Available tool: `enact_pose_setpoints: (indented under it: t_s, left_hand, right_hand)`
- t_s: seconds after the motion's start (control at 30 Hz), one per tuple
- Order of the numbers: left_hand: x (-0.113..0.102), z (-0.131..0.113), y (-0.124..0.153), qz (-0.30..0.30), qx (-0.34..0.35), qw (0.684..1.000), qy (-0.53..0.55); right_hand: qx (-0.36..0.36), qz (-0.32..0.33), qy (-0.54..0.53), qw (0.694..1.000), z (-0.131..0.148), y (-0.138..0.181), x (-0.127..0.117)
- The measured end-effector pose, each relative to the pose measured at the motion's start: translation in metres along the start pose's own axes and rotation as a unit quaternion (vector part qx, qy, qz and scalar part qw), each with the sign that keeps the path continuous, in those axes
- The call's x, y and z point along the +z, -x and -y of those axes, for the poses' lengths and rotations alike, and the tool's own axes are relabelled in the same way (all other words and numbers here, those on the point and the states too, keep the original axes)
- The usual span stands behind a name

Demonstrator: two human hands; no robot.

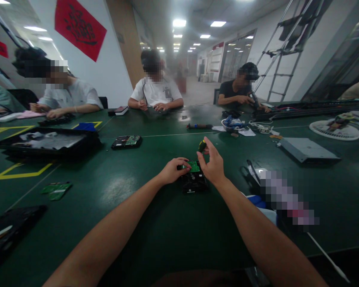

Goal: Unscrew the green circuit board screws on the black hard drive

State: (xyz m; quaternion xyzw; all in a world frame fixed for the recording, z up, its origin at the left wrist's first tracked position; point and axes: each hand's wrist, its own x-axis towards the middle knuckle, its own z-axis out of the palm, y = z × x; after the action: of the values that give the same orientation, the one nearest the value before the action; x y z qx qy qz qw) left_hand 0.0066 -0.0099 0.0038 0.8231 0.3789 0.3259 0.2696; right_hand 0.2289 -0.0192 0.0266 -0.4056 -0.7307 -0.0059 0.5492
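Note:
A black hard drive point(193, 182) lies on the green table in front of me, its green circuit board point(194, 166) facing up. My left hand point(173, 170) rests on its left side, fingers curled and pinching the edge of the circuit board. My right hand point(214, 163) is raised over the drive's right side. Its thumb and fingertips hold the black and yellow handle of a screwdriver point(202, 146) standing upright over the board.
Three people sit along the far edge of the table. A black tray point(44, 144) and another hard drive point(127, 142) lie to the left, loose green boards point(56, 190) nearer. A grey flat case point(308, 149), a bowl point(231, 125) and cables lie to the right.

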Motion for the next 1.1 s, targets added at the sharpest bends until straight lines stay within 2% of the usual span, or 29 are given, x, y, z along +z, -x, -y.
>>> enact_pose_setpoints:
  t_s: [1.1]
  left_hand:
    - [0.0015, 0.0034, 0.0003, 0.001, 0.002, 1.000, -0.003]
  right_hand:
    - [0.006, -0.017, -0.020, 1.000, -0.0017, 0.0006, 0.0031]
